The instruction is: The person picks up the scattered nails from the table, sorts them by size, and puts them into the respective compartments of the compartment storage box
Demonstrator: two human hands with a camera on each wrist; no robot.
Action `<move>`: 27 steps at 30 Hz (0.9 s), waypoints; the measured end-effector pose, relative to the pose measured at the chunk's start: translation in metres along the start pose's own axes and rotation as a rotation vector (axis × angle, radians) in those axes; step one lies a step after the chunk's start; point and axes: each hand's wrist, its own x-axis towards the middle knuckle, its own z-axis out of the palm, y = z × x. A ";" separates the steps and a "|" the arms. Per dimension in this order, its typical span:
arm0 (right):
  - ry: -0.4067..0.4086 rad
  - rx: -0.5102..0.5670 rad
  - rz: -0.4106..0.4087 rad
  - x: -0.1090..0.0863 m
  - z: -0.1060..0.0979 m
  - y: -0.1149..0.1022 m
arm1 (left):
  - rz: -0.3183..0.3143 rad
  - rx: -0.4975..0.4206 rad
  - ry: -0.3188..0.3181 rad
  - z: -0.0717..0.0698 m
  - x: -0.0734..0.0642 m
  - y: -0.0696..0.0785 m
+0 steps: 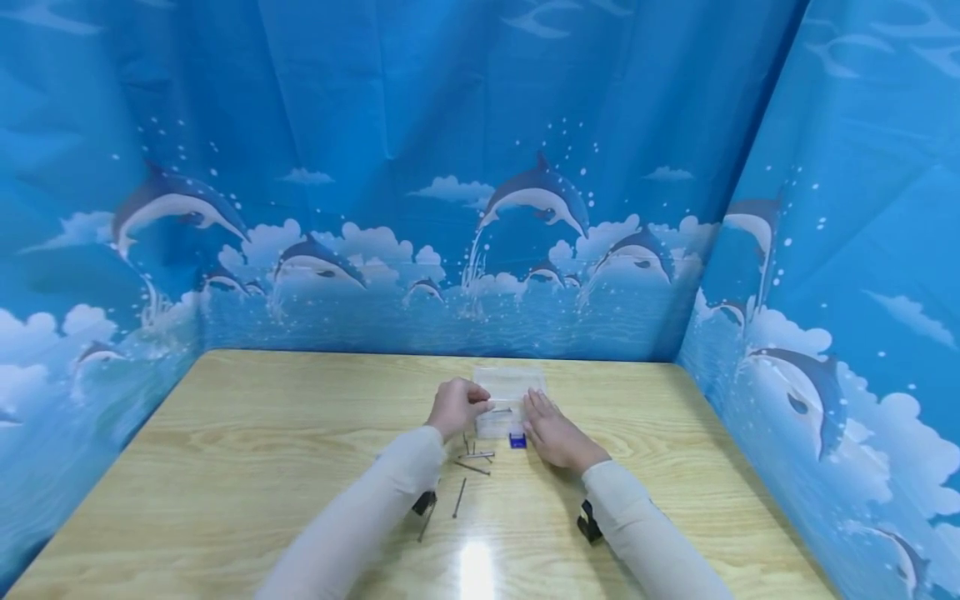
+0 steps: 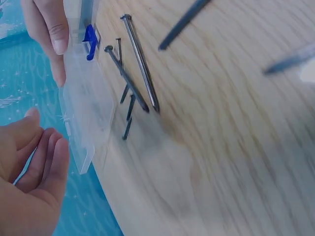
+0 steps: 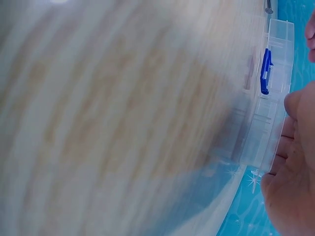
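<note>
Nails (image 2: 141,64) of different lengths lie loose on the table (image 1: 262,467), on your side of the clear plastic box (image 1: 491,428). The box stands near the far edge; its lid seems raised at the back, and the blue latch (image 1: 517,440) is at its front. Your left hand (image 1: 456,408) is at the box's left side, with the fingers bent; one nail (image 1: 502,410) shows just beside them, but from this view I cannot tell whether you pinch it or it lies inside. Your right hand (image 1: 557,433) grasps nothing: its released fingers rest against the box's right side. I judge the work to be in its early part: the box is ready, and most nails are left to put in.
</note>
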 end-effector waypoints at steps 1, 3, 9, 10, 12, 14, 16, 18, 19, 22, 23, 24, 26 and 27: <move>-0.001 0.001 -0.001 0.000 0.000 0.000 | 0.004 0.002 -0.015 -0.002 -0.001 -0.001; -0.004 0.002 -0.004 0.000 0.000 0.000 | 0.002 0.007 -0.040 -0.007 -0.003 -0.003; -0.008 0.007 -0.003 0.000 0.002 0.003 | 0.001 0.012 -0.081 -0.018 -0.012 -0.013; -0.007 0.007 -0.002 0.000 0.002 0.003 | 0.005 0.014 -0.082 -0.019 -0.014 -0.015; -0.001 0.011 -0.003 0.000 0.002 0.003 | 0.022 0.019 -0.083 -0.021 -0.017 -0.021; 0.005 0.012 -0.009 0.000 0.002 0.002 | 0.026 0.017 -0.087 -0.022 -0.021 -0.026; 0.016 0.011 -0.017 0.000 0.001 0.001 | 0.035 0.015 -0.096 -0.023 -0.024 -0.032; 0.026 0.010 -0.028 0.000 0.001 0.001 | 0.035 0.014 -0.105 -0.024 -0.028 -0.036; 0.024 0.005 -0.029 0.000 0.000 0.000 | 0.038 0.017 -0.109 -0.024 -0.029 -0.038; 0.022 0.006 -0.028 0.001 0.001 0.000 | 0.051 0.032 -0.124 -0.024 -0.034 -0.043; 0.021 0.005 -0.027 0.001 0.001 0.000 | 0.054 0.039 -0.129 -0.024 -0.036 -0.044; 0.018 0.004 -0.025 0.001 0.001 0.000 | 0.055 0.048 -0.133 -0.024 -0.037 -0.046; 0.015 0.002 -0.022 0.001 0.001 0.000 | 0.038 0.054 -0.146 -0.024 -0.041 -0.046; 0.012 -0.002 -0.021 0.002 0.002 0.000 | 0.032 0.057 -0.151 -0.024 -0.043 -0.046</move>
